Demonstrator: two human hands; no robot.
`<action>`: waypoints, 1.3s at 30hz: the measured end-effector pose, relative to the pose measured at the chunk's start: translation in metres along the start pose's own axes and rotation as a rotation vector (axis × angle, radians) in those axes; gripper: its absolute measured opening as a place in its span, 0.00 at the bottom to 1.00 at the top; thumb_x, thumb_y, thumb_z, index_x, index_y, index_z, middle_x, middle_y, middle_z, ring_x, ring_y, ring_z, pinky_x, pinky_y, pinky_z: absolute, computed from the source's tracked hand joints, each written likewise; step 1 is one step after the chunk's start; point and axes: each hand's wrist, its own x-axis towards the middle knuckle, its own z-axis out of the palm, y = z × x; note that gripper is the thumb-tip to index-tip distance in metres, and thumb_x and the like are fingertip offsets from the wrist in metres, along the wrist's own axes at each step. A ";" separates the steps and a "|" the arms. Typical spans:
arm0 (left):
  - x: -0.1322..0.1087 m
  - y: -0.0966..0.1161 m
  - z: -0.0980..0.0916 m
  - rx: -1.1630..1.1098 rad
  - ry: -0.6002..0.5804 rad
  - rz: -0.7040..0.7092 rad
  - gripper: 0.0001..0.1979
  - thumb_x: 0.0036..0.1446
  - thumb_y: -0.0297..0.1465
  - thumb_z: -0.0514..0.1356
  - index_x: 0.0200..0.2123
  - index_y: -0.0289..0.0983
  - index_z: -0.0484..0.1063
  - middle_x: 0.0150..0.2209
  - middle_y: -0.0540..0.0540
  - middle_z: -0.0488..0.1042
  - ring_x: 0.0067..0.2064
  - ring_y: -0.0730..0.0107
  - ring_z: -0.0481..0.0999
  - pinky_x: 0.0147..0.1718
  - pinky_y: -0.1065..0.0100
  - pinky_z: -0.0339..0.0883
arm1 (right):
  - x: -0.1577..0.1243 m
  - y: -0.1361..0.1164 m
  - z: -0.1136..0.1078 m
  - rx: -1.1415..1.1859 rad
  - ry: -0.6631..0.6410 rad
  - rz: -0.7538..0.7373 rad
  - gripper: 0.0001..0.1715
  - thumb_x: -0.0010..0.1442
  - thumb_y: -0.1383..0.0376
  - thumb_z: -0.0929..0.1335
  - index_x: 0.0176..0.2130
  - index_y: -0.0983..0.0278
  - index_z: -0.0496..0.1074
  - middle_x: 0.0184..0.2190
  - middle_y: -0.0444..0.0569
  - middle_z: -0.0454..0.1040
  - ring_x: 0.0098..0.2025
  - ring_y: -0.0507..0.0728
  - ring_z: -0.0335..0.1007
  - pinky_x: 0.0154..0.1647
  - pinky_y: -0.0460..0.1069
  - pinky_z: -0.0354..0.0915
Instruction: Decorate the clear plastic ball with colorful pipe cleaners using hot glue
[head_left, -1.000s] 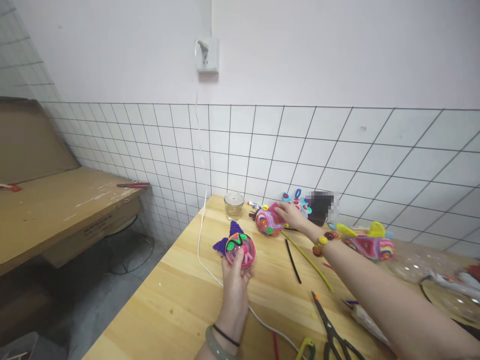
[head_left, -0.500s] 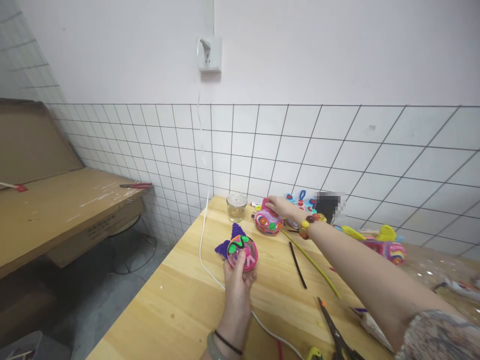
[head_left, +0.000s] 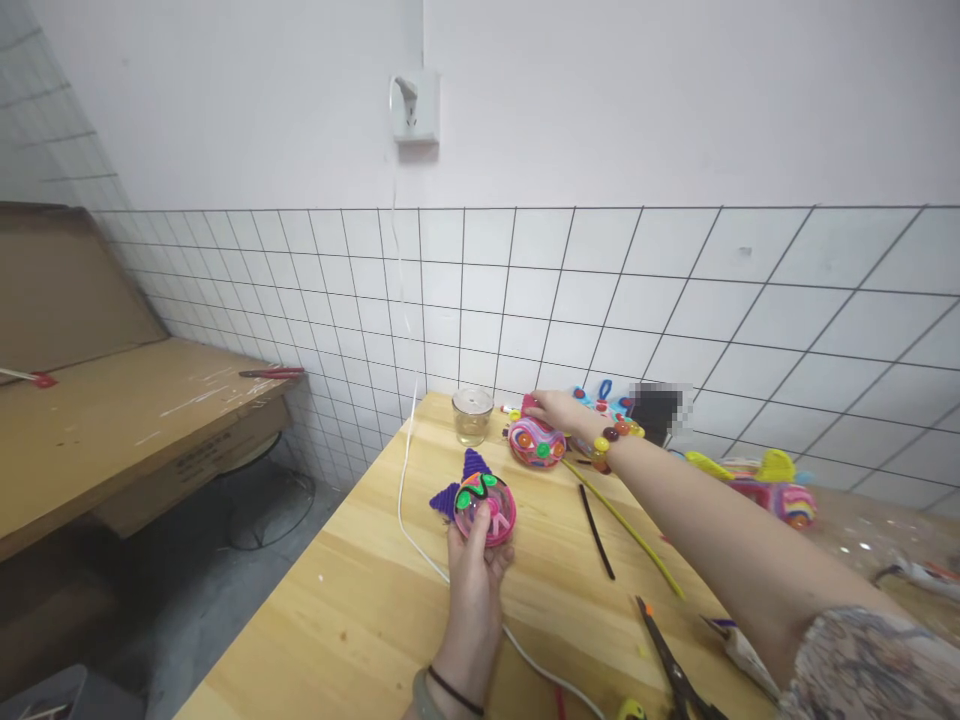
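My left hand (head_left: 474,575) holds a round pink-rimmed craft piece (head_left: 501,500), thumb across its front. That piece has a clear face with green and black shapes and two ridged purple pipe-cleaner fins or ears (head_left: 445,500) pointing up and left. My right hand (head_left: 564,410) reaches to the back of the table, fingers closed on the red top of a pink striped craft figure (head_left: 534,450) with orange eyes and a green nose. The figure rests on the table. Partly behind my right hand is a blue craft figure (head_left: 604,398) with a loop.
A glass of liquid (head_left: 472,420) stands near the back corner. Black scissors (head_left: 671,660), a black strip (head_left: 597,532), a yellow-green pipe cleaner (head_left: 637,540) and a white cord (head_left: 405,500) lie on the wooden table. A pink-and-yellow craft piece (head_left: 772,490) sits right.
My right hand and forearm have shifted slightly left, and the pink figure has turned a little to face forward. My left hand keeps its hold, almost unmoved.
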 end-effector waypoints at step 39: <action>0.002 -0.004 0.000 -0.007 0.023 0.017 0.28 0.40 0.45 0.69 0.43 0.39 0.67 0.28 0.48 0.75 0.24 0.72 0.75 0.22 0.73 0.66 | -0.061 0.007 0.064 0.168 0.410 -0.064 0.20 0.64 0.60 0.66 0.53 0.63 0.66 0.52 0.52 0.68 0.49 0.60 0.69 0.47 0.59 0.67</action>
